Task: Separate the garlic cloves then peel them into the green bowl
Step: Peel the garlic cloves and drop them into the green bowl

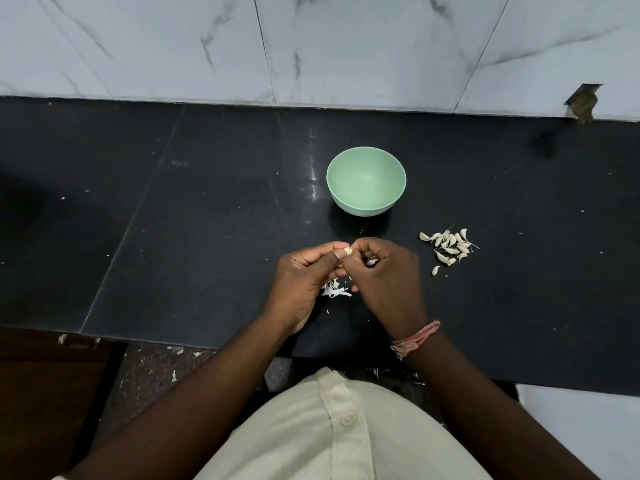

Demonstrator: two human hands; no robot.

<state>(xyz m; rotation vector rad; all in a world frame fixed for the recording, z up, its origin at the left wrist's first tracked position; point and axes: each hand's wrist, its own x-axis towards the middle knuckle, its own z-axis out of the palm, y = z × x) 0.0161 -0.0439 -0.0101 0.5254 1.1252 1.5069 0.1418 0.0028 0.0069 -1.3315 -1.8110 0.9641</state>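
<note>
Pale against the black counter (207, 202), a garlic clove (347, 251) sits at the frame's centre, pinched between the left hand (304, 275) and the right hand (384, 271), whose fingers curl round it. Above them the green bowl (366, 202) holds nothing visible. Loose cloves (448, 245) lie right of the hands; peelings (335, 292) lie beneath them.

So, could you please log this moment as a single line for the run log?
step: peeling | left hand and right hand: pinch garlic clove | green bowl: empty | clove pile: right of hands | skins: on counter
</note>
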